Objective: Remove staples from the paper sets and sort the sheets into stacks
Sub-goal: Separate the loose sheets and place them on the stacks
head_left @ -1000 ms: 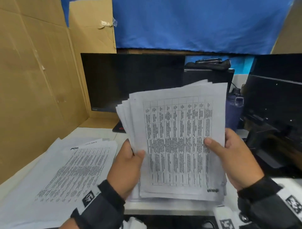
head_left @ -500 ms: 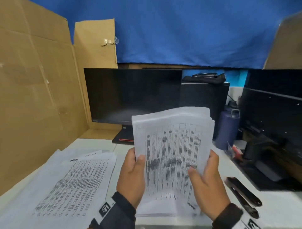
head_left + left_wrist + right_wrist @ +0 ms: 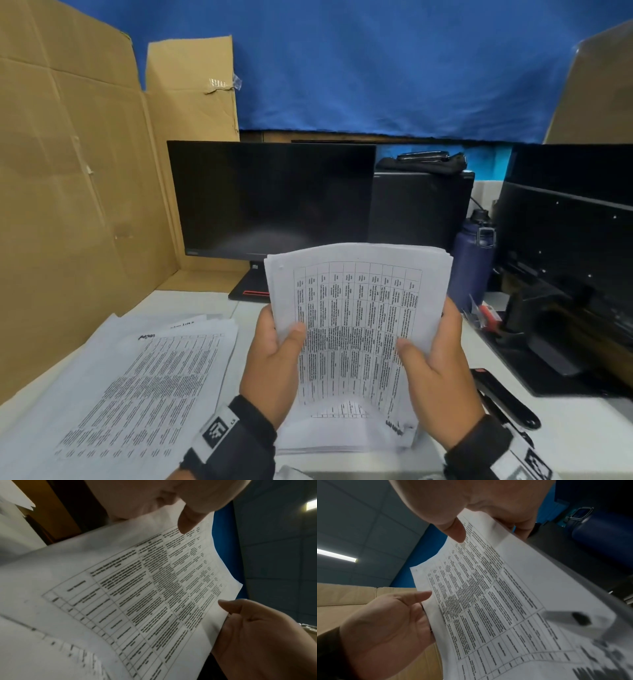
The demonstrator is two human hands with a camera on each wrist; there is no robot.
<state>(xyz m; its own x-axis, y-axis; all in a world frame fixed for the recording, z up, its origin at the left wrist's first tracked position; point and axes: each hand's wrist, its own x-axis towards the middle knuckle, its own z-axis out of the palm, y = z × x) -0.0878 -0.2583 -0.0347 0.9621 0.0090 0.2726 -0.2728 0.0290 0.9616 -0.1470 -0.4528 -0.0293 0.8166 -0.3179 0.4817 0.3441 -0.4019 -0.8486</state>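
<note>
Both hands hold one thick sheaf of printed sheets (image 3: 356, 329) upright at the near edge of the table (image 3: 582, 438), its bottom edge resting on the tabletop so the lower sheets buckle outward. The left hand (image 3: 274, 366) grips the sheaf's left margin, thumb on the front page and fingers behind; the right hand (image 3: 435, 366) pinches the right margin the same way. The left part of the table carries a loose spread of sorted pages (image 3: 137, 383), fanned and not squared. A black staple remover (image 3: 503, 401) lies near the right edge, just beside the right wrist and apart from both hands. No staple shows clearly in any view, so I cannot tell whether this sheaf is bound. The main risk, as I judge it, is the buckle at the bottom: pressing down harder could crease the lower pages or let them splay across the tabletop. If either thumb eases, the sheets could fan apart and mix with the spread on the left, spoiling the sort.
</note>
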